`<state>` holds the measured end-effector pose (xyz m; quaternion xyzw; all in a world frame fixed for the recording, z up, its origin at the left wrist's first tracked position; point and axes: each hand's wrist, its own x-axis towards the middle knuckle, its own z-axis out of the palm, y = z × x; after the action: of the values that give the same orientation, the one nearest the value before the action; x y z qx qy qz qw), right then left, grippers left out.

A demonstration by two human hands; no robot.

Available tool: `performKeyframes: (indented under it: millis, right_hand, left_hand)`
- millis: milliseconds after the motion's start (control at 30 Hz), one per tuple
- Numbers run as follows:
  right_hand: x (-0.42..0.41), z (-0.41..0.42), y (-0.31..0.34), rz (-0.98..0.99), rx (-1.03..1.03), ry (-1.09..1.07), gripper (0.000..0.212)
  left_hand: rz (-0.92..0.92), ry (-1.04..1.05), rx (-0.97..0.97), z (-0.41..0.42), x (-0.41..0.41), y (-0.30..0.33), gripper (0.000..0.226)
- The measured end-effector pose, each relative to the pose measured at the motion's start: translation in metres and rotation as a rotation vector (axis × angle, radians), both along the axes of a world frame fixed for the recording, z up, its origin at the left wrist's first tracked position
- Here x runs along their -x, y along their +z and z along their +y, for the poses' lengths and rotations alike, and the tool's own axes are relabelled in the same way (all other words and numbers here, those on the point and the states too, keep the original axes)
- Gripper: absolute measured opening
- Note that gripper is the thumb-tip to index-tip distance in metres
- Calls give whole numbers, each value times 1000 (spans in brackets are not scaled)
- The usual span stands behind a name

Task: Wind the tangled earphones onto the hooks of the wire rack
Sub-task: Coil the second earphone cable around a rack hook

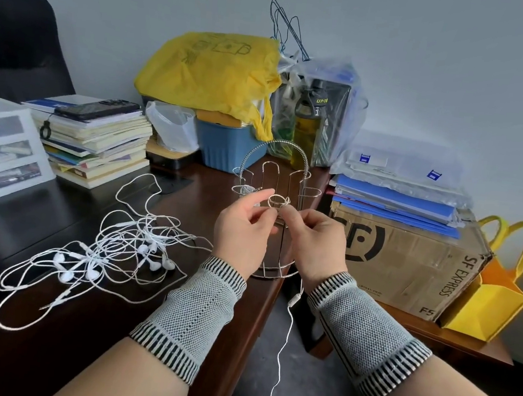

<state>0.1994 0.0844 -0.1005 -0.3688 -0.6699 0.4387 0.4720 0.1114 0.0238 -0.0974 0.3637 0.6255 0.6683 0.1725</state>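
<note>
Earphones [288, 326] trail one white cord off the desk edge, up to the right hand [315, 240]; its fingers and those of the left hand [244, 228] pinch the cord in a small loop at a hook of the wire rack [273, 212]. The hanging slack could tug that loop free. A tangled pile [109, 256] lies left.

Your left hand [244, 228] and right hand [317, 239] sit close together in front of the wire rack [274, 199], which stands at the table [58, 218] edge. To your left, the tangled earphones [112, 253] spread over the near tabletop. Behind them a book stack [98, 142] blocks the way. Behind the rack crowd a blue tub [226, 149] and a bottle [308, 128]. To the right, a cardboard box [405, 261] stands close; between it and the table a floor gap lies open.
</note>
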Motion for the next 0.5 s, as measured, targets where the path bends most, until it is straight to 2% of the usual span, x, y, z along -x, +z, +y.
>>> performKeyframes:
  millis: [133, 233, 333, 500]
  right_hand:
    - [4, -3, -6, -26, -7, -23, 42]
    - [8, -4, -6, -72, -35, -49, 42]
    - [10, -4, -5, -58, -38, -33, 38]
    - [6, -6, -6, -20, -63, 15, 27]
  left_hand:
    - [10, -44, -34, 0, 6, 2, 31]
    - [-59, -68, -78, -2, 6, 2, 30]
    - [-71, -61, -100, -4, 4, 3, 18]
    - [-44, -21, -107, -3, 5, 4, 14]
